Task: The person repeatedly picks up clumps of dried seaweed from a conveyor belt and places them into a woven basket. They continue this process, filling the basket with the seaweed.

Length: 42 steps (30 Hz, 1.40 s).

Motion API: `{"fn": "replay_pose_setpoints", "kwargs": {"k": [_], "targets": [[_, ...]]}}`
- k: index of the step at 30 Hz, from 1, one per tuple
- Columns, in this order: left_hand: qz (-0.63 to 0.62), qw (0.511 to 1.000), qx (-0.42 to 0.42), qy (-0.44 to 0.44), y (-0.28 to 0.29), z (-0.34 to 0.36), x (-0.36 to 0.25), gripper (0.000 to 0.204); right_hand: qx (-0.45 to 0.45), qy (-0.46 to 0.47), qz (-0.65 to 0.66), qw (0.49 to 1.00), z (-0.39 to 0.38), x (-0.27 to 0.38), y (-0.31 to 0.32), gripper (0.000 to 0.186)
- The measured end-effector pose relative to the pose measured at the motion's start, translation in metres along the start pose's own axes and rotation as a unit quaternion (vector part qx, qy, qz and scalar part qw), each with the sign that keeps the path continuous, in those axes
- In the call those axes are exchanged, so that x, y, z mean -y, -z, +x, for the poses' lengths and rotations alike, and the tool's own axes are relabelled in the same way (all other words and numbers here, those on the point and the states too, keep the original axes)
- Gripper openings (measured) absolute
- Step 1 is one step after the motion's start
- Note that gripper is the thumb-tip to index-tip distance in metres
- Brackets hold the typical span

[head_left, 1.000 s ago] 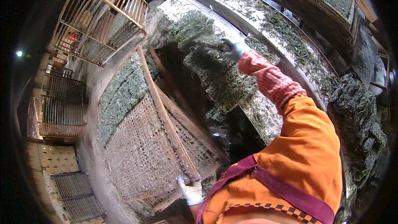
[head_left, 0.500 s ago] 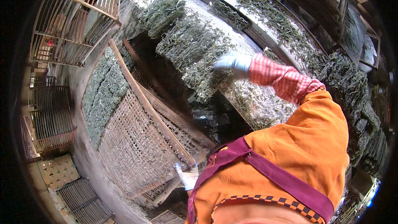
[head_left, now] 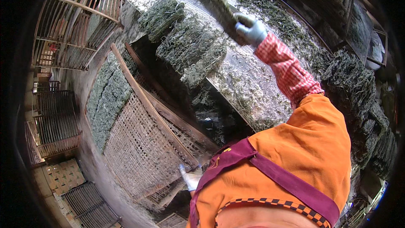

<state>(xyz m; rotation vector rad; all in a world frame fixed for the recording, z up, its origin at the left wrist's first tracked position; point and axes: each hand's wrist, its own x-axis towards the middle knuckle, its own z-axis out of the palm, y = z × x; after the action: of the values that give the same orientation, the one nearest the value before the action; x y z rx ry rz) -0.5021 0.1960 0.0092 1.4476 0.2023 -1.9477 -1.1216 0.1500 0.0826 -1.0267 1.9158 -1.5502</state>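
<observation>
The grey bench (head_left: 253, 84) runs from upper left to lower right. Green seaweed sheets (head_left: 185, 44) overhang its near edge at the upper-left end. Loose seaweed scraps (head_left: 274, 8) cover its far edge.

Bright daylight, dark fisheye rim, perhaps soft

Right hand (head_left: 252, 31) in a pale blue glove, sleeve (head_left: 287, 69) in red-and-white check. Left hand (head_left: 190, 179) gloved pale blue-white. Jacket (head_left: 314, 143) orange; strap (head_left: 270, 173) maroon — hem band (head_left: 274, 204) in black-and-orange checks. Seaweed sheets (head_left: 185, 44) dark green. Woven mat frame (head_left: 139, 143) tan — weave in a fine lattice. Bench (head_left: 249, 88) mottled grey-white.
</observation>
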Motion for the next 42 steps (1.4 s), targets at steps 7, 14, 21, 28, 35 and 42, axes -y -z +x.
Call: {"fn": "replay_pose_setpoints", "kwargs": {"k": [7,14,21,28,35,42], "targets": [[-0.020,0.997,-0.028,-0.073,-0.028,-0.018,0.010,0.053,0.067,-0.045,-0.359,0.930,0.049,-0.060,-0.019,0.050],[-0.022,0.997,-0.022,-0.064,-0.033,-0.020,0.011,0.046,0.252,0.337,-0.468,0.777,0.006,-0.043,-0.115,0.074],[-0.019,0.999,0.012,-0.025,-0.017,-0.012,0.004,0.046,0.175,0.317,-0.145,0.921,-0.004,-0.027,-0.083,0.052],[-0.030,0.998,0.025,-0.055,-0.031,-0.019,0.010,0.047,0.049,-0.050,-0.537,0.841,0.041,-0.040,-0.015,0.059],[0.009,0.999,-0.031,-0.040,-0.030,-0.022,0.006,0.047,0.217,0.322,-0.464,0.796,0.054,-0.033,-0.158,0.063],[0.008,1.000,-0.004,-0.009,-0.010,-0.008,0.001,0.054,0.153,0.121,-0.376,0.906,0.050,-0.025,-0.098,0.046]]}}
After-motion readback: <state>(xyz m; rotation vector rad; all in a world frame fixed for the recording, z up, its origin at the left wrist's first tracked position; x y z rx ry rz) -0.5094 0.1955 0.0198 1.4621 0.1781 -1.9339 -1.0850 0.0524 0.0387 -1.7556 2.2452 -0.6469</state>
